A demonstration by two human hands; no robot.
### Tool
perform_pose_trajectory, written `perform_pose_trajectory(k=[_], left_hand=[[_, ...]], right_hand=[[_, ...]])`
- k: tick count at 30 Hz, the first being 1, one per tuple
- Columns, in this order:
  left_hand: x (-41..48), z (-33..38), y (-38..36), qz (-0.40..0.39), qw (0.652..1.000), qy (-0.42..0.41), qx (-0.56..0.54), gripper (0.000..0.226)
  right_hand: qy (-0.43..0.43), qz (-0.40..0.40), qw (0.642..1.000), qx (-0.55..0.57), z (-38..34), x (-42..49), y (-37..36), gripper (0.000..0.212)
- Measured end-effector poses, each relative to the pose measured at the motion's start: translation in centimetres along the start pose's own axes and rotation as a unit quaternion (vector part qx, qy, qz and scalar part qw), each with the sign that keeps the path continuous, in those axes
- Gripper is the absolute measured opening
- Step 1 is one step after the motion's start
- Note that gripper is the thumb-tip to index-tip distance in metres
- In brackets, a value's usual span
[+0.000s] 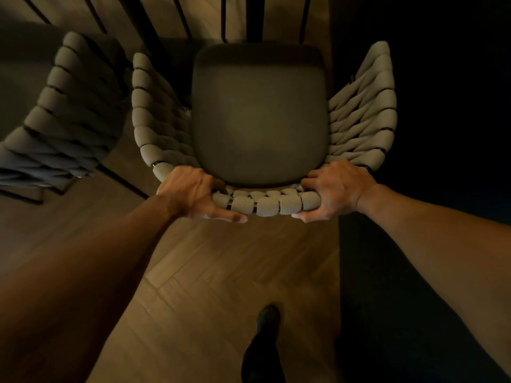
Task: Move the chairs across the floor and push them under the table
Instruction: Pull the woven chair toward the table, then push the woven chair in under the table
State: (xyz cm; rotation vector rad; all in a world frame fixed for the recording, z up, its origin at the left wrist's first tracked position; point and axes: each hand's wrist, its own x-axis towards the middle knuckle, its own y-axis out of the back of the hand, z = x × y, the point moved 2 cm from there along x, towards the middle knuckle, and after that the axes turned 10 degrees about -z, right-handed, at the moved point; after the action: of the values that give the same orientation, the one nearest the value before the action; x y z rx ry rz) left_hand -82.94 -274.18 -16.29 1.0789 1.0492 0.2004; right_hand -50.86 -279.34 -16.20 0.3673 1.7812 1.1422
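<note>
1. Directly below the camera, at the centre of the view, stands a chair (260,120) with a padded seat and thick woven rope sides. It is seen from behind and above, with its seat facing 12 o'clock.
2. Both hands clamp the rope-wrapped top rail (265,204) of its backrest, set apart at either end. The left hand (190,193) is at 7 o'clock of the seat and the right hand (336,189) at 5 o'clock. On each, the fingers curl over the rail and the thumb lies beneath it. This wide, even hold probably serves to steer the chair straight while pushing.
3. At 12 o'clock lies a pale slatted surface (284,17) — apparently the table. The front edge of the seat sits in shadow there, so the chair seems to be just starting under it.
4. At 9 o'clock a second chair (72,106) of the same weave stands just beside the first, angled away.
5. At 6 o'clock a dark shoe (266,317) steps on the herringbone wood floor (221,272) — the person's weight seems to be behind the push.
</note>
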Motion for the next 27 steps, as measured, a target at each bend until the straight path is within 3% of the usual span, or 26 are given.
perform_pose_trajectory(k=[16, 20, 22, 27], left_hand=[[2.1, -1.4, 2.6, -0.05, 0.999, -0.016, 0.008, 0.099], [1.1, -0.9, 3.9, -0.147, 0.987, 0.02, -0.059, 0.106], [-0.3, -0.3, 4.5, -0.16, 0.983, 0.046, -0.083, 0.111], [-7.0, 1.2, 6.4, -0.108, 0.981, 0.041, -0.154, 0.074]], right_hand=[[-0.025, -0.062, 0.998, -0.001, 2.6, 1.6, 2.1, 0.088], [-0.126, -0.077, 0.987, 0.069, 0.1, -0.5, 3.8, 0.096], [-0.196, -0.073, 0.97, 0.125, -2.1, -2.1, 4.5, 0.101], [-0.3, -0.082, 0.909, 0.277, -8.0, -5.3, 7.7, 0.078]])
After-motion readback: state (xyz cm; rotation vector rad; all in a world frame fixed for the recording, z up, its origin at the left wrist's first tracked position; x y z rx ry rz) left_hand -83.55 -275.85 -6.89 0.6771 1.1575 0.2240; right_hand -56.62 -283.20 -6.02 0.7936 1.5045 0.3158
